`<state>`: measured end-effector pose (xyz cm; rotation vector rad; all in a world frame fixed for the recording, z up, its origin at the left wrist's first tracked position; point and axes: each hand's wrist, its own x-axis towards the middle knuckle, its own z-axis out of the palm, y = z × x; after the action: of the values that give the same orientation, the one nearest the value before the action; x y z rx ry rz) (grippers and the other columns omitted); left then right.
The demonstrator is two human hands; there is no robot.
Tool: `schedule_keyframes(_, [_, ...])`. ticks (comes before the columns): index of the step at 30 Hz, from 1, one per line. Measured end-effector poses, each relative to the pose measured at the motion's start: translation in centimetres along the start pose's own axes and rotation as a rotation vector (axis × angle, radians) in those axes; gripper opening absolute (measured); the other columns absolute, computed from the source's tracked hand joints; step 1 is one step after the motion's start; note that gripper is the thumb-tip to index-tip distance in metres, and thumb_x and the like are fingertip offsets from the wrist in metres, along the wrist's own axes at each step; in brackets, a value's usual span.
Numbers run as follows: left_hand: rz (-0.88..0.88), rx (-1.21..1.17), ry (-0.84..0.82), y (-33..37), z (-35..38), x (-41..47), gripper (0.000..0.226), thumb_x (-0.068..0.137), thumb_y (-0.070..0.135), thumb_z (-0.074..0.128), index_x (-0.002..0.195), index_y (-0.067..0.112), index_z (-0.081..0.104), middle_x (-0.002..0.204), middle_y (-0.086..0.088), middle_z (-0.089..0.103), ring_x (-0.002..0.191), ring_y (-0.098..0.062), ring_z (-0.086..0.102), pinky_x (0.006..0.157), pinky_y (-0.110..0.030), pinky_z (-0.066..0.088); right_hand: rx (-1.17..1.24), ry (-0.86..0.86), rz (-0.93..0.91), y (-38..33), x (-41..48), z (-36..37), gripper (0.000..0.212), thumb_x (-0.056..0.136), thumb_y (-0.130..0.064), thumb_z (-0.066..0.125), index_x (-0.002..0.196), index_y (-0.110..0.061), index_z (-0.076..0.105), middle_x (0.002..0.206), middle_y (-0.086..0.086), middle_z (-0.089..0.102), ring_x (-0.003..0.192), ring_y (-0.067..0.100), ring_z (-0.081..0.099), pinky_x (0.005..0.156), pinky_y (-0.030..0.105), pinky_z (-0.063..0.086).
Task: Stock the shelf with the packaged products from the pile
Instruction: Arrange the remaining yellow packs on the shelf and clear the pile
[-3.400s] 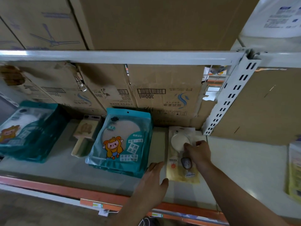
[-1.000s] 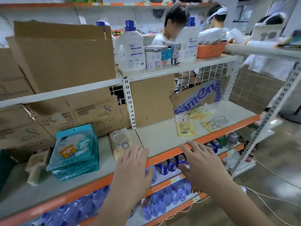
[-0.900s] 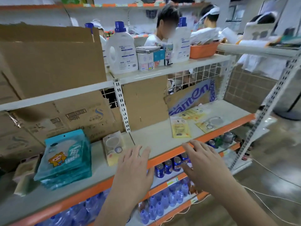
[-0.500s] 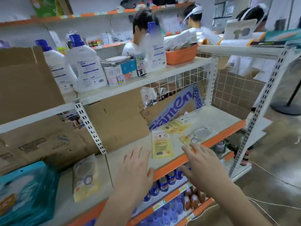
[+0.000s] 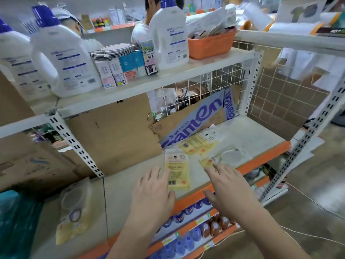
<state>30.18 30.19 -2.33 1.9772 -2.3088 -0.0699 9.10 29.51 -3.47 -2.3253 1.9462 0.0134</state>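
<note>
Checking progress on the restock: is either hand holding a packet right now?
No: the left hand and right hand are both open and empty, hovering beside the yellow packet lying flat on the shelf.

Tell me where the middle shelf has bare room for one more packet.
Bare: between the upright post and the yellow packet, and the far right corner by the wire grid. Crowded: the packet pile under the cardboard sign.

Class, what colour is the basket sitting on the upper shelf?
Orange: the basket on the upper shelf, seen in the head view.
</note>
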Motion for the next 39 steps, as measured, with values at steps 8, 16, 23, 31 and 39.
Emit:
schedule_keyframes(8, [-0.028,-0.053,-0.120,-2.2,4.4,6.4,0.054,0.096,0.042,0.051,0.146,0.028,0.039,0.148,0.003,0.040,0.139,-0.021,0.036,0.113,-0.037,0.031,-0.008,-0.070,0.085,2.1,5.7,1.1,0.062,0.098,-0.053,0.046,0.152,-0.027,0.032,0.154,0.002,0.040,0.141,0.023,0.039,0.115,0.038,0.033])
schedule_keyframes(16, [-0.059,-0.101,-0.162,-4.6,6.9,11.1,0.061,0.097,0.047,0.050,0.152,0.031,0.031,0.158,0.003,0.032,0.146,-0.020,0.029,0.118,-0.039,0.027,0.027,-0.260,0.053,1.1,13.5,5.8,0.057,0.097,-0.051,0.047,0.145,-0.021,0.040,0.141,0.008,0.049,0.131,0.030,0.046,0.102,0.045,0.046])
schedule_keyframes(23, [-0.243,-0.160,-0.237,-4.8,10.5,11.9,0.065,0.096,0.051,0.051,0.155,0.033,0.030,0.161,0.004,0.030,0.147,-0.018,0.028,0.118,-0.036,0.026,0.158,-0.352,0.016,0.7,21.1,11.4,0.060,0.096,-0.060,0.050,0.129,-0.010,0.049,0.127,0.008,0.051,0.124,0.029,0.050,0.096,0.040,0.049])
schedule_keyframes(31, [-0.368,-0.218,-0.298,-5.6,12.8,11.2,0.063,0.095,0.049,0.052,0.153,0.035,0.032,0.158,0.007,0.031,0.146,-0.015,0.027,0.117,-0.036,0.030,0.248,-0.178,0.090,-2.3,23.7,16.7,0.109,0.079,-0.078,0.058,0.149,-0.001,0.028,0.154,0.017,0.030,0.146,0.034,0.027,0.117,0.044,0.034])
schedule_keyframes(39, [-0.290,-0.303,-0.253,-8.3,11.8,10.8,0.060,0.099,0.048,0.050,0.154,0.038,0.029,0.159,0.009,0.026,0.148,-0.013,0.022,0.120,-0.036,0.028,0.448,-0.272,0.288,-2.6,23.9,15.7,0.086,0.069,-0.047,0.084,0.137,-0.023,0.037,0.127,0.010,0.049,0.122,0.034,0.047,0.100,0.044,0.042])
